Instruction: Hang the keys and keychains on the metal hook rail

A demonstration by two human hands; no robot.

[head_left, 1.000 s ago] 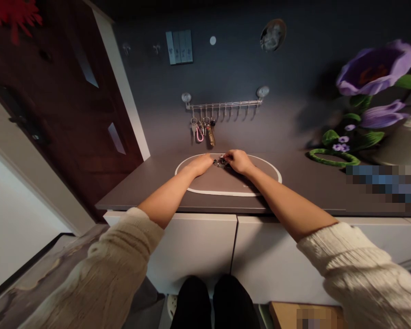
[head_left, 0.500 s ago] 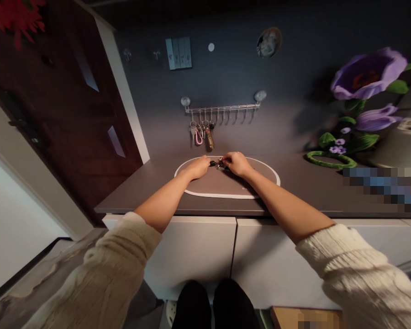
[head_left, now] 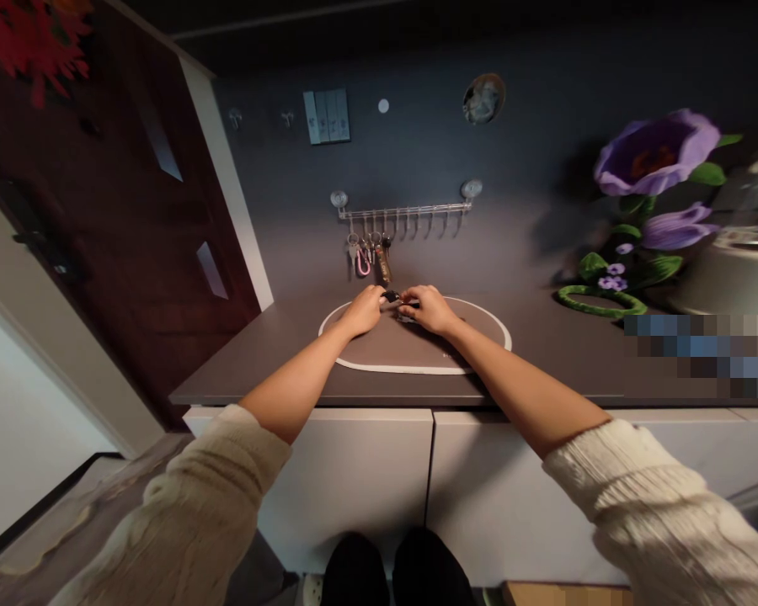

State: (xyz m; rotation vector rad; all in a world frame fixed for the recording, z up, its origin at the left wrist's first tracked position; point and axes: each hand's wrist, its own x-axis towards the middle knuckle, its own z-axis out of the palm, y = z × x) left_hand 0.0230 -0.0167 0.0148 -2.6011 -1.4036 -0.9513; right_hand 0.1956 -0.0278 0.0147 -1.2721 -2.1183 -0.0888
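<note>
Above an oval brown mat (head_left: pixel 392 355) with a white rim, my two hands meet over a small bunch of keys. My left hand (head_left: pixel 363 311) is closed on a black-headed key (head_left: pixel 390 296), which pokes out past its fingertips. Pinched at the other end of that piece, my right hand (head_left: pixel 428 308) has its thumb and forefinger close together; what exactly they grip is too small to make out. Under the right fingers, small shiny metal pieces (head_left: pixel 407 317) show against the mat, partly hidden by the hand.
On the wall behind, a clear hook rail (head_left: pixel 410 210) carries several key rings, with a pink carabiner (head_left: pixel 363 263) and a brown tag (head_left: pixel 383 265). Purple artificial flowers (head_left: pixel 660 160) and a lampshade (head_left: pixel 720 273) stand to the right. A dark door (head_left: pixel 139 252) is at left.
The view has tilted up slightly. My right fingers have shifted to the left, nearer the black-headed key, and the metal pieces now lie more beneath them. My left hand keeps its hold.
</note>
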